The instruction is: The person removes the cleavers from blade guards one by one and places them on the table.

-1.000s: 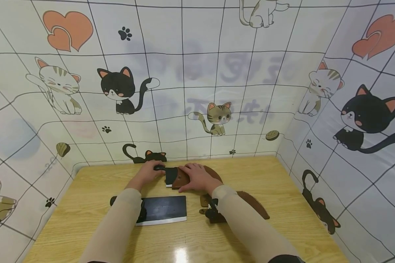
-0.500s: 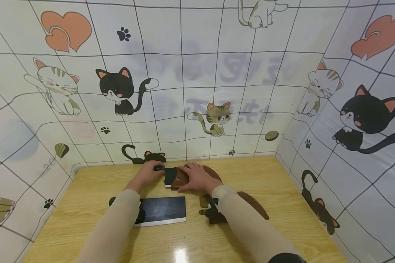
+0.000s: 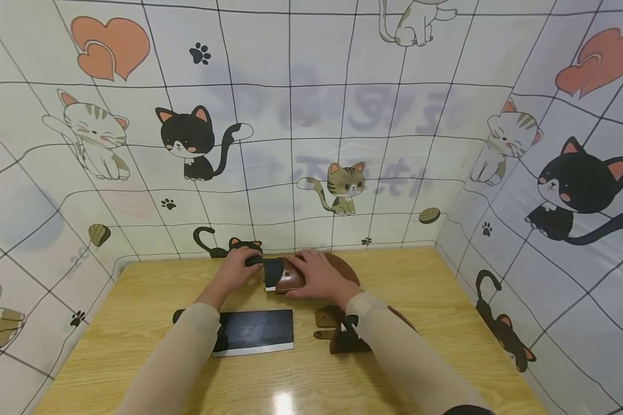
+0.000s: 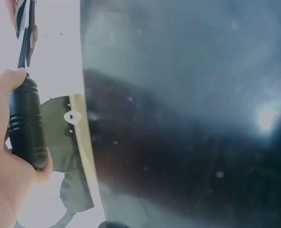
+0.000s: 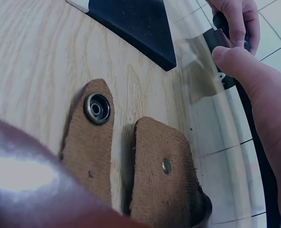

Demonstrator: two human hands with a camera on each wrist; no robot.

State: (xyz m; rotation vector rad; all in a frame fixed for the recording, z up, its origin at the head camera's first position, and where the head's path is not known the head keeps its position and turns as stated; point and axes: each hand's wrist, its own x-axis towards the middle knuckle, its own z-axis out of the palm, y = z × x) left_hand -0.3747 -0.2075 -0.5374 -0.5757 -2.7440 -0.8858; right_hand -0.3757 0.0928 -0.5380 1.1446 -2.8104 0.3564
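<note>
The pale yellow, glossy wood-grain table (image 3: 256,377) carries one bright patch of reflected light at its near side. On it, partly under the left forearm, lies a broad rectangular black-bladed cleaver (image 3: 259,329) with a pale edge. To its right, partly beneath the right forearm, lies a dark brown leather sheath (image 3: 346,344) with two tabs (one bears a metal snap, per the right wrist view). At the far edge, the left hand (image 3: 235,271) is wrapped round the ribbed black handle (image 4: 26,123) of a second black-bladed knife (image 3: 273,274); the right hand (image 3: 320,278) grips the brown leather cover (image 3: 291,278) around that blade. Behind stands a white, grid-lined wall covering (image 3: 265,109), cornering at right, printed with cartoon cats (image 3: 187,135), orange hearts (image 3: 127,49) and paw prints (image 3: 200,54).
</note>
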